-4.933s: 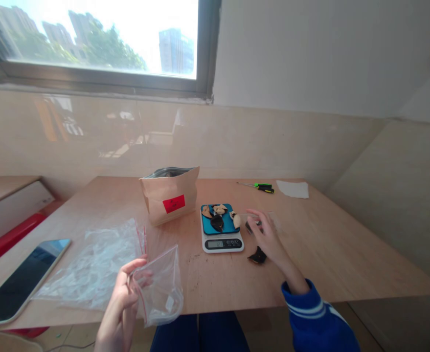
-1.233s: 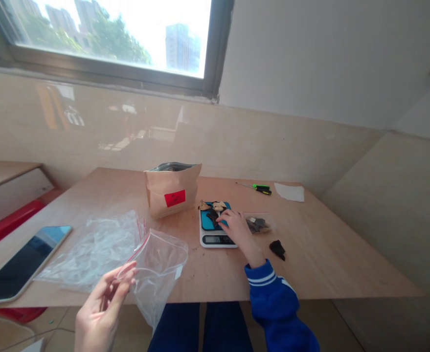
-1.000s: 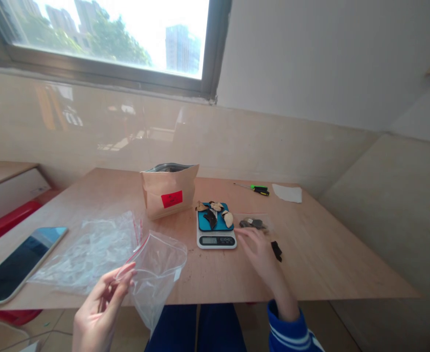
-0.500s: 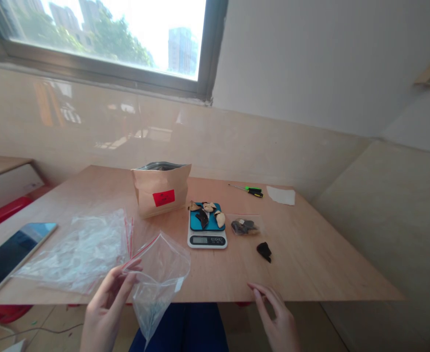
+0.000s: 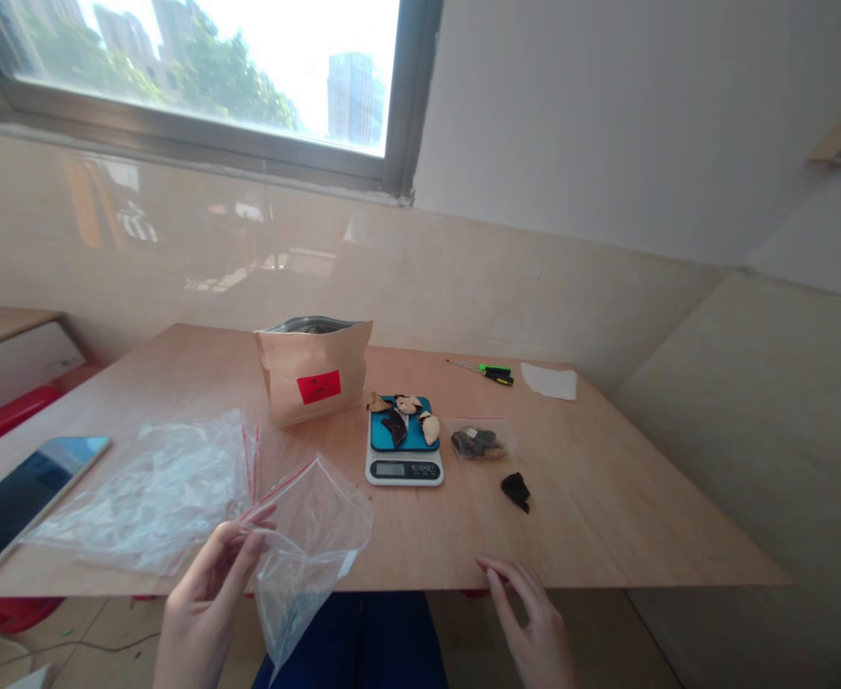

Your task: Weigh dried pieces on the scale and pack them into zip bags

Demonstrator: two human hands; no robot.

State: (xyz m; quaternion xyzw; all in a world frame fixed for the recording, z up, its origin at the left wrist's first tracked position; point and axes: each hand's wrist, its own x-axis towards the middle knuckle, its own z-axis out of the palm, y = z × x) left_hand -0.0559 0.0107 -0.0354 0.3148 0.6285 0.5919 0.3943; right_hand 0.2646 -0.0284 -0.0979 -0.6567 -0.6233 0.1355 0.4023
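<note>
My left hand pinches a clear zip-lock bag by its red-striped top edge; the bag's mouth gapes and its lower part hangs past the table's front edge. My right hand is at the front edge, thumb and forefinger pressed together; I cannot tell whether anything is between the tips. Ahead is a digital kitchen scale with a blue plate. Several curled, dry-looking pieces, pale and dark, lie on it. To its right lie a filled clear bag of dark pieces and one loose black piece.
A brown paper pouch with a red label stands open-topped behind the scale. On the left are a stack of clear bags and a phone. Green-and-black-handled tools and a white paper piece lie at the back right.
My right hand has shifted slightly to the left, its fingers still pinched. The hanging lower tip of the bag has swung a little to the left. The things on the table have stayed put.
</note>
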